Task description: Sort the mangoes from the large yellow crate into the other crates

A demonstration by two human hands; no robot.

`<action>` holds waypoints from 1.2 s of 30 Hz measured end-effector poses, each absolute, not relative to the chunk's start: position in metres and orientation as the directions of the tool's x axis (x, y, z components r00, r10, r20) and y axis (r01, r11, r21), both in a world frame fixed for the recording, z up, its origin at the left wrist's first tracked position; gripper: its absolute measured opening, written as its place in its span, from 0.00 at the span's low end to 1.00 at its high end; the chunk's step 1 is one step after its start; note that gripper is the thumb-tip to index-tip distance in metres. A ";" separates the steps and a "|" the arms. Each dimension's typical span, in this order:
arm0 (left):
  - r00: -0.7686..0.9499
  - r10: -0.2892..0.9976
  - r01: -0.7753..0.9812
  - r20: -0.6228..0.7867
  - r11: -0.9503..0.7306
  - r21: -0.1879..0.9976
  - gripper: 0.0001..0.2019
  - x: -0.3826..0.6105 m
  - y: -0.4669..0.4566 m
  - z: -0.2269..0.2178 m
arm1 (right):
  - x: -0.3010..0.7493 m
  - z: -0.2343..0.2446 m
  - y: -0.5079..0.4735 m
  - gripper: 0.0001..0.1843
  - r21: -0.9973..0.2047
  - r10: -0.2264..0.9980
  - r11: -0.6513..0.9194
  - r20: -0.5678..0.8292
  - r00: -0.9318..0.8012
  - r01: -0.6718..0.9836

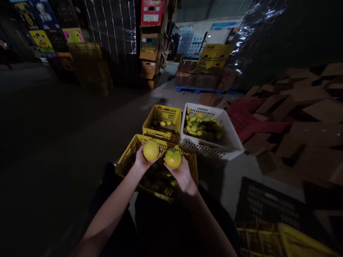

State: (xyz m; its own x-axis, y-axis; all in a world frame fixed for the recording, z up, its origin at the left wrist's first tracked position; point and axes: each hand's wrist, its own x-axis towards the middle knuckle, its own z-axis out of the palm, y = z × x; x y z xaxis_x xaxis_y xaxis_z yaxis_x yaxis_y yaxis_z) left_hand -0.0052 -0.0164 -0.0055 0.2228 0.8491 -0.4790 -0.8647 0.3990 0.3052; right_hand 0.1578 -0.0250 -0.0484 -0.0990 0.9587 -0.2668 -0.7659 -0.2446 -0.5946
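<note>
Dim warehouse floor (118, 114) surrounds the near yellow crate (128, 152), with stacked cartons (148, 67) well beyond it and a heap of loose cardboard (316, 142) well off to its right. Seen from the head camera, the person's left hand (142, 162) and right hand (184, 175) are both raised over the near crate, each with its fingers curled around one piece of fruit. Cupping each from beneath and the side, with light, even pressure, seems the sound way to hold them; a hard squeeze could bruise the skin. It would also be wise to keep both low over the near crate, so that a slip means only a short drop, and to tilt each towards the light, since shadow could hide blemishes.

Over the near crate's far half, the left hand holds a plain yellow citrus-like fruit (151, 150), round and fairly even in colour. Beside it, the right hand holds a green-tinged citrus-like fruit (173, 159), greener towards the top. More fruit lies shadowed inside the near crate, too dark to identify. Just behind that crate are a smaller-looking yellow crate (172, 112) and, to the right, a white crate (233, 137) of green-yellow fruit (202, 126).
</note>
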 end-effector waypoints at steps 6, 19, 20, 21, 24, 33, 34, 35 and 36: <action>0.285 0.822 -0.863 -0.493 0.444 0.242 0.22 0.002 -0.018 -0.004 | 0.155 -0.031 -0.030 0.07 -0.551 0.918 -0.277 -0.395 -0.046 -0.787; 0.317 0.848 -0.880 -0.425 0.430 0.202 0.21 0.005 -0.026 0.000 | 0.154 -0.013 -0.035 0.10 -0.486 0.915 -0.238 -0.402 -0.027 -0.841; 0.319 0.846 -0.881 -0.428 0.431 0.195 0.21 0.005 -0.026 0.000 | 0.154 -0.013 -0.033 0.13 -0.485 0.906 -0.250 -0.421 -0.026 -0.838; 0.322 0.843 -0.879 -0.431 0.435 0.194 0.20 0.004 -0.027 0.001 | 0.155 -0.013 -0.032 0.15 -0.480 0.895 -0.265 -0.444 -0.029 -0.836; 0.330 0.838 -0.853 -0.434 0.462 0.243 0.19 0.004 -0.027 0.004 | 0.155 -0.017 -0.029 0.16 -0.477 0.879 -0.283 -0.477 -0.026 -0.832; 0.262 0.860 -0.894 -0.438 0.387 0.225 0.29 -0.002 -0.022 0.004 | 0.152 -0.024 -0.028 0.06 -0.461 0.911 -0.254 -0.410 -0.050 -0.851; 0.254 0.854 -0.899 -0.455 0.381 0.215 0.30 -0.003 -0.020 0.003 | 0.152 -0.024 -0.028 0.07 -0.448 0.901 -0.265 -0.431 -0.054 -0.854; 0.243 0.846 -0.903 -0.474 0.376 0.209 0.30 -0.002 -0.019 0.001 | 0.152 -0.024 -0.028 0.08 -0.435 0.889 -0.276 -0.454 -0.056 -0.857; 0.231 0.840 -0.905 -0.492 0.370 0.207 0.29 -0.002 -0.018 0.000 | 0.151 -0.024 -0.028 0.09 -0.422 0.878 -0.286 -0.475 -0.059 -0.860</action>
State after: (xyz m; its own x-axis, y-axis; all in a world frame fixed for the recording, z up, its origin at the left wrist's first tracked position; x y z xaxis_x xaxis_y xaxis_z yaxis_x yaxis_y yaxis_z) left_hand -0.0020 -0.0182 0.0001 0.2309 0.8396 -0.4917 -0.9054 0.3705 0.2073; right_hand 0.1511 -0.0279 -0.0241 -0.0590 0.8781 -0.4748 -0.8604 -0.2859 -0.4219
